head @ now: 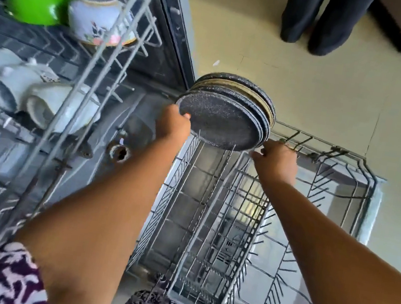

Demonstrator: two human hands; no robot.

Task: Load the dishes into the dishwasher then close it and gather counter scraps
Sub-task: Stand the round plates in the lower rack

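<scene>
Several dark speckled plates (pixel 222 120) stand on edge in a row at the far end of the pulled-out lower dishwasher rack (pixel 321 170). My left hand (pixel 173 123) grips the left rim of the nearest plate. At that plate's lower right edge is my right hand (pixel 275 156), fingers curled by the rim; whether it holds the plate or the rack wire I cannot tell. The upper rack (pixel 98 63) on the left holds a green bowl (pixel 34 0), a flowered white cup (pixel 97 18) and white mugs (pixel 55 104).
The open dishwasher door (pixel 373 203) lies flat under the lower rack, with a wire cutlery basket (pixel 213 232) in the rack's middle. A person's dark-trousered legs (pixel 323 19) stand on the cream floor beyond. The dishwasher's side wall (pixel 176 26) runs behind the plates.
</scene>
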